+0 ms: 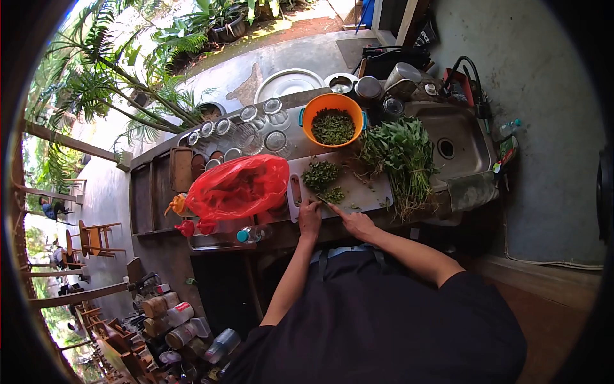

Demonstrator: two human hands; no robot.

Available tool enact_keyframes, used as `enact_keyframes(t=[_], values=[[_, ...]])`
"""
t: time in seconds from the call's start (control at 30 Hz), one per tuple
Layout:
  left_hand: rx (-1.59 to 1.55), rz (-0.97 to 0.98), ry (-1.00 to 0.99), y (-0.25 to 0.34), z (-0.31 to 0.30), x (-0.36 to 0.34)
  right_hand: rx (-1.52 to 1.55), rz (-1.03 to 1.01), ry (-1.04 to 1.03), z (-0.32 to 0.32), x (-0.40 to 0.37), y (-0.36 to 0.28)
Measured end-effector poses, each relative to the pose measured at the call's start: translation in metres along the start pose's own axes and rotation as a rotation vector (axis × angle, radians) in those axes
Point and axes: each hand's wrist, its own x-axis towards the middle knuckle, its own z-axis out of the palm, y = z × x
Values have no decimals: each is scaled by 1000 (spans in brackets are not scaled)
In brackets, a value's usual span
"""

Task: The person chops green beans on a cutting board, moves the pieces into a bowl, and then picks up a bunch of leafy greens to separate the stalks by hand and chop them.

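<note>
My right hand (358,224) is closed around a knife (327,203), its thin blade pointing left over the front of a white cutting board (374,195). My left hand (310,219) rests at the board's front edge, fingers curled close to the blade's tip; what they pinch, if anything, is too small to make out. Chopped greens (320,174) lie in a heap just beyond the left hand, with a smaller pile (332,194) beside the blade. To the right, a large bunch of leafy greens (406,160) lies with its roots toward me, partly over the board.
Behind the board stands an orange basin (332,146) holding chopped greens. A red plastic bag (240,189) sits at left, before several upturned glasses (276,141). A bottle with a blue cap (252,235) lies near the front edge. A metal sink (470,131) is at right.
</note>
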Motion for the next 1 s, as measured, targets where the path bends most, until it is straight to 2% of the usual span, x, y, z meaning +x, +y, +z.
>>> enact_keyframes(t=[0.13, 0.43, 0.77, 1.0], values=[[-9, -68, -1, 2, 0, -2, 16, 9, 34, 4, 3, -3], [175, 24, 31, 4, -3, -4, -36, 9, -23, -3, -25, 6], [108, 61, -9, -6, 0, -5, -25, 5, -27, -24, -29, -6], [47, 9, 9, -11, 5, -4, 7, -23, -12, -26, -26, -15]])
